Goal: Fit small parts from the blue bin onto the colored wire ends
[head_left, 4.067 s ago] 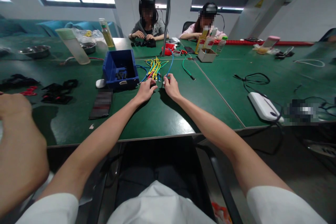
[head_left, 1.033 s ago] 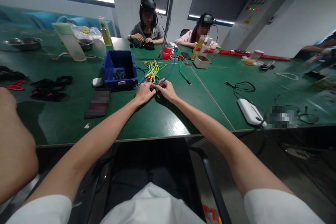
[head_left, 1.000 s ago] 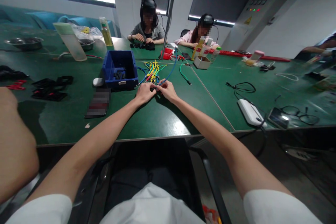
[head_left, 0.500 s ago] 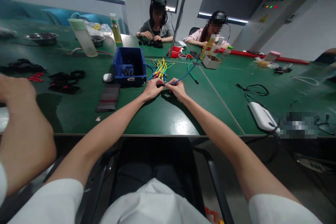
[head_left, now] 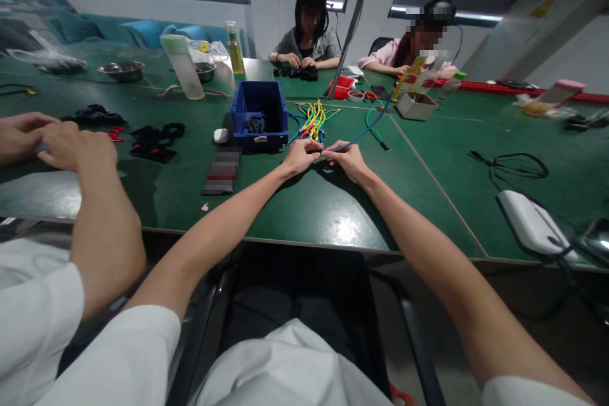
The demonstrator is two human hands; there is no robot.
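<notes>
Since the earliest frame the two hands have come together, the blue wire has swung from nearly upright to a slant off to the right, and the view has turned left, bringing a co-worker's hands (head_left: 76, 144) in at the left side.

The left hand (head_left: 301, 157) is narrow, its thumb and fingers pinched on a small dark piece (head_left: 316, 152) (mostly hidden, so its shape I cannot tell). The right hand (head_left: 351, 160) is narrow too, holding the blue wire (head_left: 367, 130) near its end, with the fingertips of both hands close together. From there the wire rises in a curve toward the far right, passing over a green wire (head_left: 375, 134) on the green table (head_left: 333, 209).

Just beyond the hands lies a loose bunch of yellow, green, blue and red wires (head_left: 314, 117). Left of it stands a blue bin (head_left: 275, 139) with dark pieces (head_left: 255, 125) inside. Near the bin's left side are a small white case (head_left: 221, 136) and, nearer, a dark flat thing (head_left: 222, 170), blurred over. Farther back, right of the bunch, are a red tub (head_left: 341, 87), a roll of tape (head_left: 356, 96) and a small open box (head_left: 415, 109). Two people (head_left: 309, 44) (head_left: 413, 54) sit at the far side.
</notes>
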